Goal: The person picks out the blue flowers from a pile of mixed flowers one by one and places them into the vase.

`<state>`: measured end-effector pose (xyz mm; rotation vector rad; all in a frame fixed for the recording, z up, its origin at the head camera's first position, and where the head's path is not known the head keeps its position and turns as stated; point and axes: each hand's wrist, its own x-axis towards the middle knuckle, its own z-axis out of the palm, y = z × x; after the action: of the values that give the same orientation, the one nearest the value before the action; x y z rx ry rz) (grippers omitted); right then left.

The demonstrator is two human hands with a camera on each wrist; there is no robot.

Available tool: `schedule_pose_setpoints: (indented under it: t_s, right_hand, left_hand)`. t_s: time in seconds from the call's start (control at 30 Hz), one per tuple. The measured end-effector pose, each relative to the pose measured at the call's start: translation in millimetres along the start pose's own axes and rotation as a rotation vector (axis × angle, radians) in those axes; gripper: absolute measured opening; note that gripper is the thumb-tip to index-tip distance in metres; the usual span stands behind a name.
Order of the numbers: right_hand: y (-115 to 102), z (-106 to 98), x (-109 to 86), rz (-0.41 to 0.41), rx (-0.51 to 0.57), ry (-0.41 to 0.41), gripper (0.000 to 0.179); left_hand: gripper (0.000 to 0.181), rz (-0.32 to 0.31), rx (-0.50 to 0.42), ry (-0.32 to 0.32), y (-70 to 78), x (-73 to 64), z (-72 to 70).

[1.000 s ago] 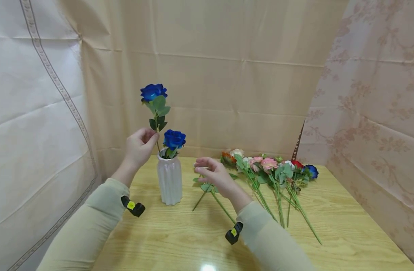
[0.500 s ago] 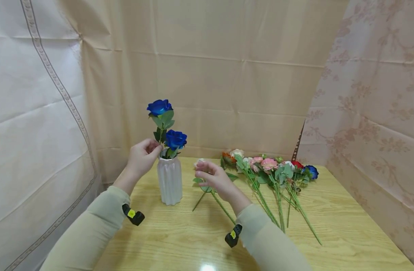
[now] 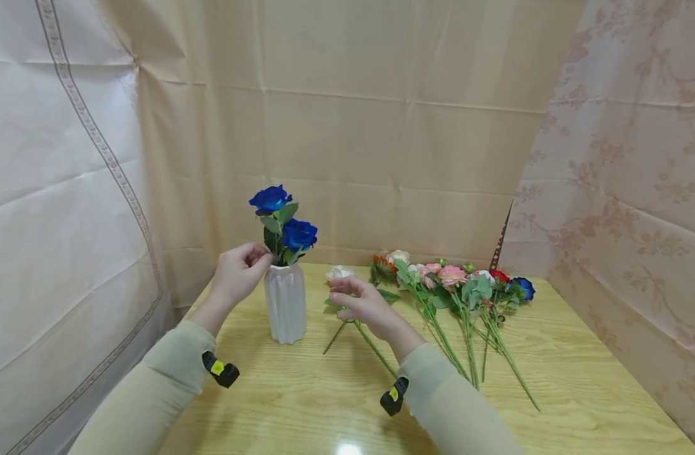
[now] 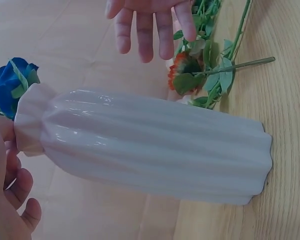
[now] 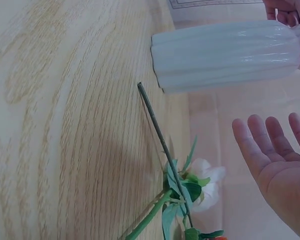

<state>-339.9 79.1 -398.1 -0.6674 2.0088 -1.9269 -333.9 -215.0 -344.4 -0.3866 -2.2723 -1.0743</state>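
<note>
A white ribbed vase (image 3: 285,306) stands upright on the wooden table, left of centre. One blue rose (image 3: 299,235) leans out of its mouth on the right. Thumb and forefinger of my left hand (image 3: 239,273) pinch a second, taller blue rose (image 3: 270,200) low on its stem, right at the rim. That stem's lower end is hidden in the vase. To the right of the vase my right hand (image 3: 367,306) hovers with relaxed, spread fingers and holds nothing. Its palm (image 5: 290,190) shows in the right wrist view, facing the vase.
Below the right hand lie a white flower (image 3: 339,272) and crossing green stems (image 3: 375,347). Pink flowers (image 3: 452,277), a red flower (image 3: 499,275), an orange flower (image 3: 384,264) and another blue rose (image 3: 522,289) lie at the back right. Cloth (image 3: 347,145) hangs behind the table (image 3: 301,404).
The taller blue rose has sunk into the vase as my left hand came down to the rim. The lower rose has shifted slightly right. My right hand has dipped a little.
</note>
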Motion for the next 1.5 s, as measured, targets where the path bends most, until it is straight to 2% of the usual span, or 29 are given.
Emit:
schedule_pose_setpoints:
  t_s: [0.3,0.67,0.97,1.2,1.5]
  right_hand:
    - [-4,-2,-1.4,-0.018,-0.005,0.006,0.047]
    - [-27,-8,-5.1,-0.088,-0.019,0.022,0.047]
    - [-41,-17,-12.2,-0.126,-0.081,0.01,0.045]
    - [-44,-28,-19.7,-0.133,-0.09,0.007,0.047]
    - [-37,-43,-26.7,-0.125,-0.113,0.037,0.048]
  left_hand:
    - [0.01,0.019,0.006,0.027,-0.9,-3.0,-5.9]
    - [0.012,0.024,-0.019,0.058,1.7,-0.2,-15.1]
    - [0.021,0.034,-0.037,0.02,5.3,-6.9,-18.7]
    - [0.042,-0.002,-0.048,-0.02,3.4,-13.6,-16.6]
    - [0.062,-0.092,-0.099,-0.073,-1.7,-23.6,-8.9]
